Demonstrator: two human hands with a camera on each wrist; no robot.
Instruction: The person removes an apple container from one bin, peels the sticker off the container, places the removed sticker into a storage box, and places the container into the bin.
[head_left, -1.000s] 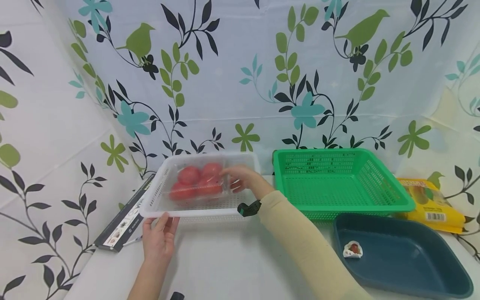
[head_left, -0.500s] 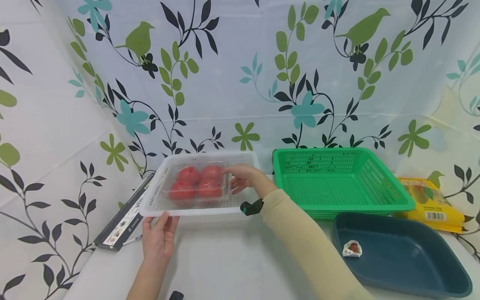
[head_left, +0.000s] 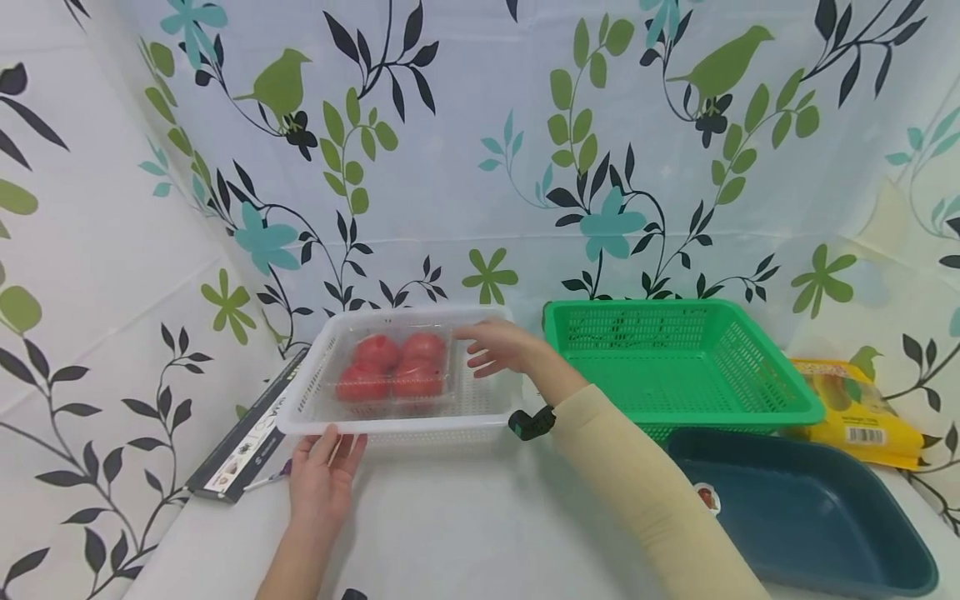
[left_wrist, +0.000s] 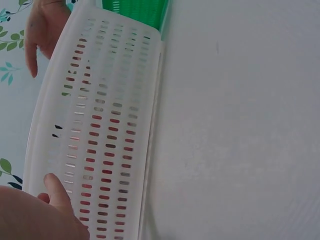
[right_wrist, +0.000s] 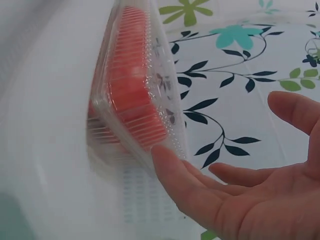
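Note:
A clear plastic box of red, tomato-like fruits (head_left: 397, 367) lies inside the white perforated basket (head_left: 405, 425). My left hand (head_left: 322, 479) is at the basket's front rim; its thumb lies over the rim with the fingers below, pinching the edge. In the left wrist view, a digit of the left hand (left_wrist: 59, 200) reaches up the slotted wall. Over the right part of the basket, my right hand (head_left: 498, 346) holds nothing, its fingers spread and loosely bent. From the right wrist, one fingertip (right_wrist: 162, 155) appears beside the box's corner; contact is unclear.
Right of the white basket stands a green basket (head_left: 637, 375). In front of it is a dark blue tub (head_left: 810, 500) with a small white-and-red item (head_left: 707, 497). A yellow packet (head_left: 862, 417) lies far right, a long black box (head_left: 247, 433) at left.
My right hand has drawn back to the right, away from the box of red fruits, which has settled in the white basket. My left hand stays at the front rim.

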